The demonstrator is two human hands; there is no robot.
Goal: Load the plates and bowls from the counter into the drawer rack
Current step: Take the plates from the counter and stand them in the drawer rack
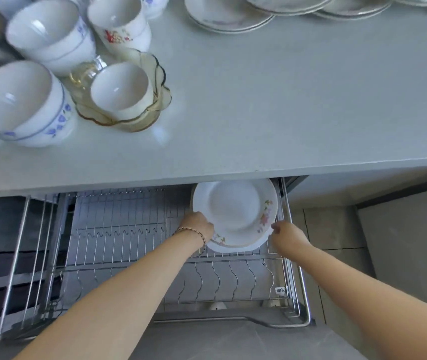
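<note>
Far left on the counter (285, 100) stand stacked blue-flowered bowls (20, 105), then an amber glass dish (155, 110) holding a small white bowl (121, 87). Below, the wire drawer rack (129, 229) is pulled out. The left hand (198, 227) grips the lower-left rim of 2 floral plates (235, 211), which lean face-up at the rack's rear right, top edge under the counter lip. The right hand (289, 236) pinches the lower-right rim, near the side rail. Both hands sit on the plates' near side; seating them likely means tipping them upright between wires, clear of the overhang. More dinner plates (230, 14) wait on the counter above.
</note>
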